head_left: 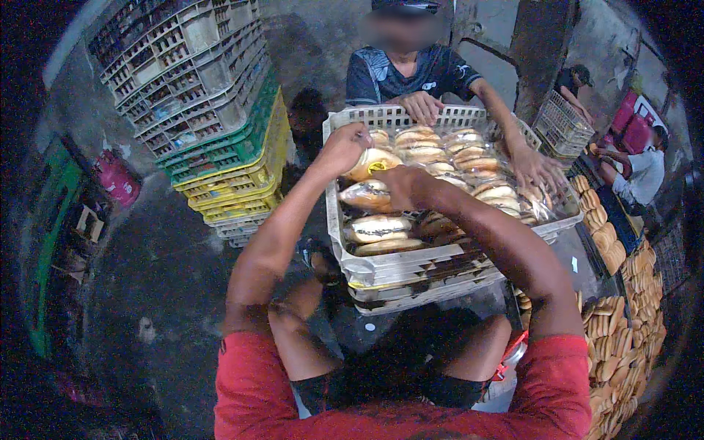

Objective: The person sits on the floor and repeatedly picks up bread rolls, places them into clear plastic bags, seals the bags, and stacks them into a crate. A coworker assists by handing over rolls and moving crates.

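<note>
Both arms come up from the lower edge in red sleeves and meet over the middle of the frame, above a white plastic crate [334, 198] packed with clear-wrapped buns. The left hand [343, 147] sits just left of centre in the upper half, fingers curled shut and pinching the top of a bagged bun [372, 162], which hangs right beside it over the crate's near-left part. The right hand [408, 185] is just below and right of that bag, knuckles up, fingers bent down toward the packs; whether it has actually closed on anything I cannot tell, since the back of the hand covers the fingertips. Under it lie more wrapped buns [378, 228], laid in rows across the crate, with a second white crate [418, 290] stacked directly beneath. Across the crate, at upper centre, another person in a dark shirt rests one hand [422, 106] on the far rim and spreads the other hand [535, 167] over the packs at the right end. In the upper left stands a tilted stack of grey, green and yellow crates [213, 125]. Down the right edge run rows of unwrapped brown buns [623, 323], and in the upper right a seated person in red and white [639, 158] is near them.
</note>
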The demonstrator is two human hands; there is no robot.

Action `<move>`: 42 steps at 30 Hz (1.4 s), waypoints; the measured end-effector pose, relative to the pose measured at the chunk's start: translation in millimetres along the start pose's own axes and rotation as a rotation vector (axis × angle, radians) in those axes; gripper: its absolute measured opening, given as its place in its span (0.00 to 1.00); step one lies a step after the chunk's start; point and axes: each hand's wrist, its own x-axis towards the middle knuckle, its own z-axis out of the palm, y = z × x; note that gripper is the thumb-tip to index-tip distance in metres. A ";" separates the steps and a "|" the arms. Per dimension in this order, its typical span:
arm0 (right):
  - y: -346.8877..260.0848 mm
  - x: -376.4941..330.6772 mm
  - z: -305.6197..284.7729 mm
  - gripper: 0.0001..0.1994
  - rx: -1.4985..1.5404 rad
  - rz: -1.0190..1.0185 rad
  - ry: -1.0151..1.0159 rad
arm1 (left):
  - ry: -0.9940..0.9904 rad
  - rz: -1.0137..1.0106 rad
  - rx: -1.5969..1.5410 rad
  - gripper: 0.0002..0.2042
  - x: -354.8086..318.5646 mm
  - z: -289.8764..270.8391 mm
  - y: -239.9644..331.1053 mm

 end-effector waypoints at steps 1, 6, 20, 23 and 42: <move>-2.7 1.9 -0.1 0.29 -0.040 0.003 -0.011 | 0.081 -0.040 -0.022 0.11 -1.8 1.3 2.3; -14.8 3.4 -3.5 0.16 -0.428 0.146 -0.214 | 0.469 -0.056 -0.240 0.07 -22.4 -10.2 33.5; 2.7 13.2 8.3 0.28 0.146 -0.116 -0.467 | 0.927 0.031 -1.069 0.13 -135.6 -32.3 137.6; -24.8 -27.6 -12.2 0.29 0.390 -0.080 -0.221 | 1.025 0.055 -1.090 0.14 -154.1 -13.8 148.4; -63.9 -263.9 123.1 0.15 1.341 0.597 0.831 | -0.180 -0.343 -1.589 0.41 -284.7 147.9 146.8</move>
